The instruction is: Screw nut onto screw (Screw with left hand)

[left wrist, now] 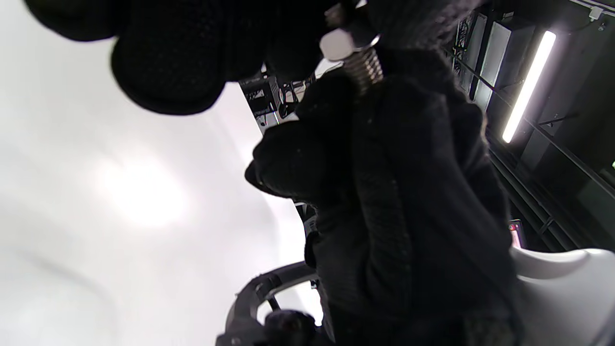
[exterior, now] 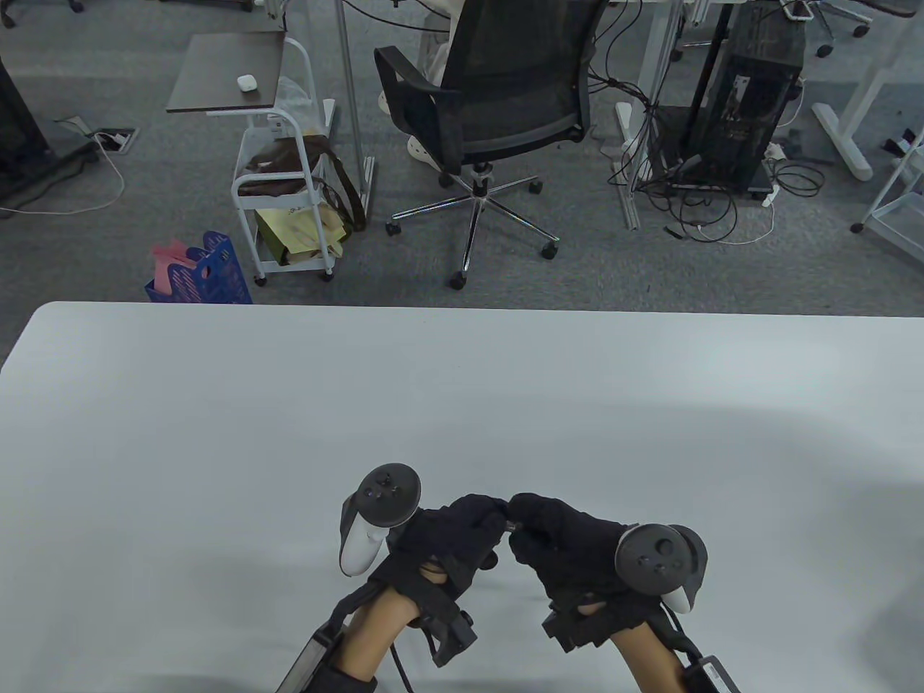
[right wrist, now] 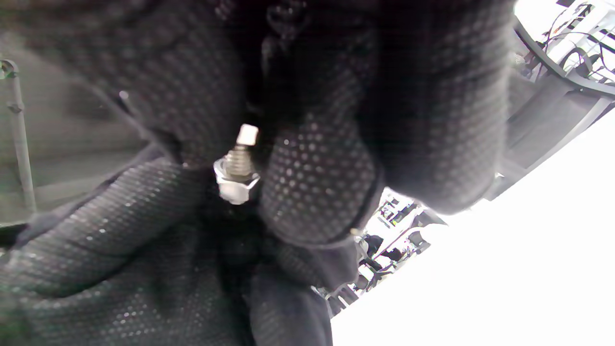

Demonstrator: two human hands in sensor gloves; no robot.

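Observation:
Both gloved hands meet fingertip to fingertip low in the middle of the white table (exterior: 216, 433). A silver hex nut (left wrist: 338, 44) sits on the threaded screw (left wrist: 367, 67). In the right wrist view the nut (right wrist: 235, 185) is partway down the screw (right wrist: 239, 158), whose bare end points up. My left hand (exterior: 497, 517) pinches at the nut; its fingers (left wrist: 168, 62) hang in from the top. My right hand (exterior: 521, 514) grips the screw's shank between its fingertips (right wrist: 317, 182). In the table view the parts are almost hidden between the gloves.
Beyond the table's far edge stand a black office chair (exterior: 498, 94), a white trolley with bags (exterior: 289, 195) and a blue crate (exterior: 209, 271) on the grey carpet. Cables and a computer tower (exterior: 743, 108) are at the back right.

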